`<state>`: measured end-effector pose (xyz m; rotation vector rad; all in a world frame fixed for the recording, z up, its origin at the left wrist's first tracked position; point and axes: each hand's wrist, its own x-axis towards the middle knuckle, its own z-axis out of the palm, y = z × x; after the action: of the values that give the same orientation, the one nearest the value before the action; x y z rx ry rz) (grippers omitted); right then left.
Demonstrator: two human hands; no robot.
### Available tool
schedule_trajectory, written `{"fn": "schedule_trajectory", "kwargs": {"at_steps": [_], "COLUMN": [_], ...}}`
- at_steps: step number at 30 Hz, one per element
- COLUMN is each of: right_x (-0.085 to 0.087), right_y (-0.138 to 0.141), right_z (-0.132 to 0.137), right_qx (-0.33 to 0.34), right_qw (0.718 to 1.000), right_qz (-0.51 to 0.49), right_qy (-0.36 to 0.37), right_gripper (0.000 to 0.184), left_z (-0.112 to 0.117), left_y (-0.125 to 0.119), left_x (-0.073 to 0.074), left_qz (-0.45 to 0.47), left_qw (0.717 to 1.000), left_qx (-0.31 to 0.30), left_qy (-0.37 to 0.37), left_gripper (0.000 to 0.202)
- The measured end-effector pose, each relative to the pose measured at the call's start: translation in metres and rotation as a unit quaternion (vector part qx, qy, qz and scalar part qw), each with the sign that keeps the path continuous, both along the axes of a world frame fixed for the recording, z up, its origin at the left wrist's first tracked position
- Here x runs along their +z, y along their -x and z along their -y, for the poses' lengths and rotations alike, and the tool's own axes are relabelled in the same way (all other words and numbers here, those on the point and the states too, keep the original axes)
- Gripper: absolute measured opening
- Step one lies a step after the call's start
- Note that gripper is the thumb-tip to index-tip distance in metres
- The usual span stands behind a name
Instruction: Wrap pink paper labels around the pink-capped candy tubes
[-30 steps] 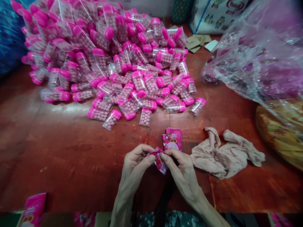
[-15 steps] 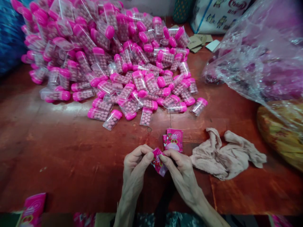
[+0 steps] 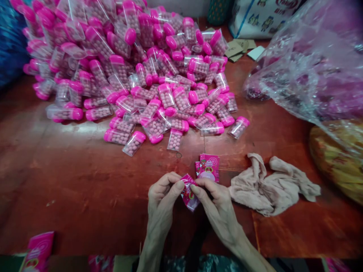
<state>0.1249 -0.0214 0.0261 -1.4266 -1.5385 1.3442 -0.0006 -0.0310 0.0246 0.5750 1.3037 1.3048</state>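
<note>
- Pink, printed and glossy: the small plastic sleeve (image 3: 189, 193) is held between both hands, low in the centre of the view, over the near part of the red-brown wooden table (image 3: 85, 181).
- The left hand (image 3: 163, 198) pinches the sleeve's upper left edge between thumb and index fingertip. Its remaining fingers are curled in above the pinch.
- The right hand (image 3: 218, 206) pinches the upper right edge in the same manner (thumb and index pressed together on the film). Its other fingers are folded toward the palm.
- The sleeve hangs tilted, lower end toward the person. Whether that end touches the table cannot be told.
- A small stack of pink printed cards (image 3: 209, 168) lies flat on the table just beyond the fingertips.
- A crumpled beige cloth (image 3: 272, 185) lies right of the stack, near the right hand but apart from it.
- A large heap of clear plastic vials with pink caps (image 3: 136, 68), filled with round pink pellets, covers the far half of the table, well apart from both hands.
- A large clear plastic bag (image 3: 312, 64) stands at the right, its pink contents blurred. A yellow printed bag (image 3: 337, 158) lies beneath it.
- One pink printed box (image 3: 38, 251) rests at the lower left edge.
</note>
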Motion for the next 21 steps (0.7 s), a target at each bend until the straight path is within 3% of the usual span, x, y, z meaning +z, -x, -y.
{"fn": "schedule_trajectory", "kwargs": {"at_steps": [7, 14, 21], "right_x": [-0.001, -0.004, -0.005], "right_y": [-0.001, -0.001, -0.002], "right_z": [-0.001, -0.005, -0.009], "right_qx": [-0.001, 0.007, 0.017], "right_qw": [1.000, 1.000, 1.000], "right_qz": [0.002, 0.003, 0.015], "right_qy": [0.006, 0.016, 0.019], "right_gripper": [0.017, 0.016, 0.015], "left_z": [-0.001, 0.000, -0.003], "left_y": [0.006, 0.005, 0.004], "left_x": [-0.004, -0.013, -0.012], "left_qz": [0.005, 0.012, 0.004], "left_qw": [0.999, 0.999, 1.000], "left_qx": [-0.052, -0.034, -0.027], "left_qy": [0.010, 0.002, 0.010], "left_gripper": [0.010, 0.009, 0.011]}}
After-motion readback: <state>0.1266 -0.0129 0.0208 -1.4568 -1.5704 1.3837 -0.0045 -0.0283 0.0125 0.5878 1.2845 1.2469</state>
